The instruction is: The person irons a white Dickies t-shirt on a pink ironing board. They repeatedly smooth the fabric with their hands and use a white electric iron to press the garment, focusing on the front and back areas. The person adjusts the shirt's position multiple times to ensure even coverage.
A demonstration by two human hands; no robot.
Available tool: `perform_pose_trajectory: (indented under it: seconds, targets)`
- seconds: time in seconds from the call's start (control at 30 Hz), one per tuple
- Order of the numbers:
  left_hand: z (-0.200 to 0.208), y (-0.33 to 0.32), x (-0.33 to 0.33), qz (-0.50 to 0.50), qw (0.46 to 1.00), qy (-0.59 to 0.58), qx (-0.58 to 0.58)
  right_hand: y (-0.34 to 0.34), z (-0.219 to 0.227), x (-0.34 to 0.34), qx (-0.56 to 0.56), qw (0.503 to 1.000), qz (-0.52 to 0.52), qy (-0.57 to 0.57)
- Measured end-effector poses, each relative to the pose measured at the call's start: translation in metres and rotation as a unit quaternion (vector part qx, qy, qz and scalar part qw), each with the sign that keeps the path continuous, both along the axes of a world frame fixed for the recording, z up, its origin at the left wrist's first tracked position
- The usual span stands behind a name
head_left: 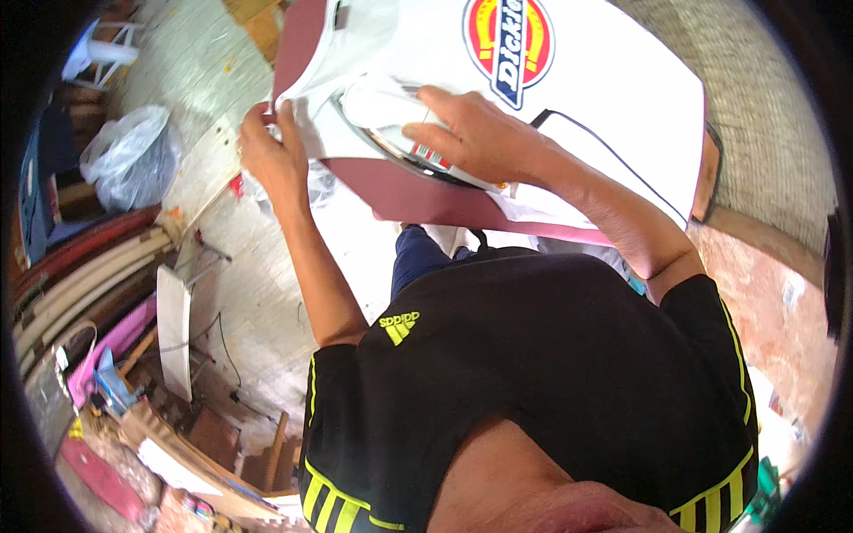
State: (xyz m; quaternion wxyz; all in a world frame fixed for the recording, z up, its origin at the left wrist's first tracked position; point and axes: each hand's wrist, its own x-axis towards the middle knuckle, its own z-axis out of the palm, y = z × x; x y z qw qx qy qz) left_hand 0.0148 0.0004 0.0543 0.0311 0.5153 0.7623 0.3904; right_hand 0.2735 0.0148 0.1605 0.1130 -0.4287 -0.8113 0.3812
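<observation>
A white T-shirt [613, 107] with a large red, yellow and blue printed emblem [508, 44] is spread over a maroon-covered ironing board [400, 191]. My right hand [484, 138] is closed around the handle of a white clothes iron [369, 107], which lies on the shirt near the board's close edge. At the left side of the board, my left hand [274, 147] pinches the edge of the white cloth between thumb and fingers. The iron's soleplate is mostly hidden against the fabric.
A dark cord [613, 155] runs across the shirt to the right. On the floor at left sit a clear plastic bag [138, 160] and long fabric rolls [93, 275]. A white panel [173, 333] stands nearby. Woven matting [755, 107] lies beyond the board's right end.
</observation>
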Motion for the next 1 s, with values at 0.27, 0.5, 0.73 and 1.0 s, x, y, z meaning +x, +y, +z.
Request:
perform_pose_trajectory:
  seconds: [0.27, 0.5, 0.73, 1.0]
  targets:
    - [0.009, 0.005, 0.111, -0.251, 0.929, -0.266, 0.049, -0.043, 0.021, 0.079, -0.041, 0.994, -0.020, -0.095]
    - [-0.010, 0.012, 0.146, -0.319, 0.930, 0.167, -0.069, -0.099, 0.021, 0.174, -0.063, 0.983, -0.164, -0.054]
    - [-0.002, 0.016, 0.171, -0.360, 0.910, 0.203, -0.033, -0.123, 0.003, 0.179, -0.030, 0.936, -0.350, -0.007]
    - [-0.011, 0.037, 0.218, -0.417, 0.884, 0.208, -0.027, -0.053, 0.003, 0.146, -0.083, 0.848, -0.501, 0.156]
